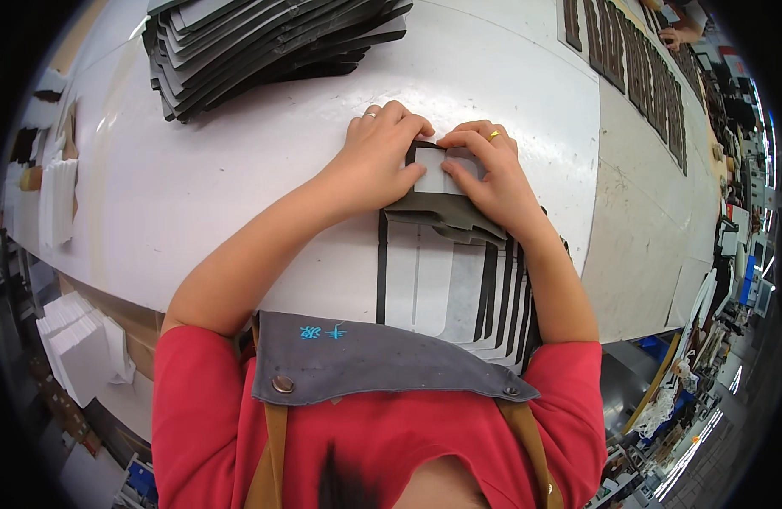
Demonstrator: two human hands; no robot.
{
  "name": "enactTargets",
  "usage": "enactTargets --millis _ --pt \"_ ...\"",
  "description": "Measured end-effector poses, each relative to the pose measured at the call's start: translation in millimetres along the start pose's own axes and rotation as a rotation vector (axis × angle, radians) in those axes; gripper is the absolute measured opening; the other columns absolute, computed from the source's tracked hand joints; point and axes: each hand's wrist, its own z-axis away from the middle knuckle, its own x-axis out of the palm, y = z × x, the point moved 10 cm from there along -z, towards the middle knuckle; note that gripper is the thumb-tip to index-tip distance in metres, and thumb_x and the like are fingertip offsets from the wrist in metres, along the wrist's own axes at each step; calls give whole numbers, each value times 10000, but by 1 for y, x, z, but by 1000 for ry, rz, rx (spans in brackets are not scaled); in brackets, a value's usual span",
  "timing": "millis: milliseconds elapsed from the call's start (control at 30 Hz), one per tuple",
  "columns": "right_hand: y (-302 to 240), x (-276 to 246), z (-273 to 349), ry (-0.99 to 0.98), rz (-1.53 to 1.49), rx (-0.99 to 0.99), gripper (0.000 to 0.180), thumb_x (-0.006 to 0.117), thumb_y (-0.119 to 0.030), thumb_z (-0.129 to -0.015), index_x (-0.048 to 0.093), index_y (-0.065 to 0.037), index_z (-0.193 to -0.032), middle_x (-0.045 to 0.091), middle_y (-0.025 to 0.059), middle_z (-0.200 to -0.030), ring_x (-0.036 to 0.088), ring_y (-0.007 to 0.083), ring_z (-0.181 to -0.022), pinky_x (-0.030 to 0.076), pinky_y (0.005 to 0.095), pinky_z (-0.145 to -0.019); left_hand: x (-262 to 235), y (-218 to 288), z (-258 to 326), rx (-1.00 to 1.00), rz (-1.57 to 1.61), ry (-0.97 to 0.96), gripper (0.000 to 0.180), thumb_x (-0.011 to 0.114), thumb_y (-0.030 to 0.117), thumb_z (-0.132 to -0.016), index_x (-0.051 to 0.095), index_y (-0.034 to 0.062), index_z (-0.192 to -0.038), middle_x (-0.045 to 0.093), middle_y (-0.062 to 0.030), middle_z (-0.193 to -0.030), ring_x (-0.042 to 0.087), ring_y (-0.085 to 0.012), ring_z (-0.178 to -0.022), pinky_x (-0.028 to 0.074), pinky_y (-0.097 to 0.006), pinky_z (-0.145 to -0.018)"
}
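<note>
At the middle of the table a dark-edged sheet piece (pixel 431 174) with a pale face lies folded over, its olive-dark flap (pixel 450 212) hanging toward me. My left hand (pixel 378 157) grips its far left edge, fingers curled and thumb against the pale face. Close beside it, my right hand (pixel 491 174) pinches the same piece at its far right, thumb and fingers bent on the edge. Below them a fanned row of similar pale panels with black edges (pixel 429 284) runs toward my apron (pixel 374 365), which hides their near ends.
A tall stack of black-and-grey sheets (pixel 263 55) stands at the far left of the white table (pixel 323 263). Rows of dark strips (pixel 633 64) lie at the far right, near another person's hand (pixel 679 34). White piled pieces (pixel 77 343) sit at the left.
</note>
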Motion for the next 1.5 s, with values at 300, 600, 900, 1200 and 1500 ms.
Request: enactTargets --millis 300,600,900,1200,1500 --pt "-18 -1 3 90 185 -168 135 669 -100 -818 695 -122 -949 626 -2 -992 559 186 -933 367 352 -899 -5 11 18 194 -200 106 241 669 123 -820 643 130 -1060 559 -32 -1062 502 -240 -976 368 -372 -832" --pt "-27 1 2 92 184 -228 186 665 -107 -816 690 -111 -1001 636 -24 -925 570 168 -934 384 361 -897 -13 12 24 171 -239 232 236 680 141 -816 628 103 -1043 567 -42 -1028 515 -250 -936 381 -370 -800" --pt "-33 7 5 42 338 -279 283 679 -100 -809 691 -117 -1092 638 -12 -918 570 159 -901 374 349 -906 -16 15 34 192 -242 266 231 686 148 -791 627 87 -1006 582 -38 -995 533 -247 -929 410 -366 -764" --pt "-28 9 -2 -24 286 -192 294 631 -84 -806 680 -160 -1085 590 7 -906 542 188 -882 404 347 -864 -13 22 39 274 -404 239 216 701 120 -789 652 85 -996 604 -7 -967 564 -218 -877 414 -354 -741" --pt "-33 10 2 -6 246 -273 228 639 -76 -789 673 -151 -1003 586 16 -897 537 204 -877 415 339 -833 -13 24 39 285 -417 258 216 709 108 -772 650 90 -980 606 -6 -954 573 -213 -881 421 -350 -744"
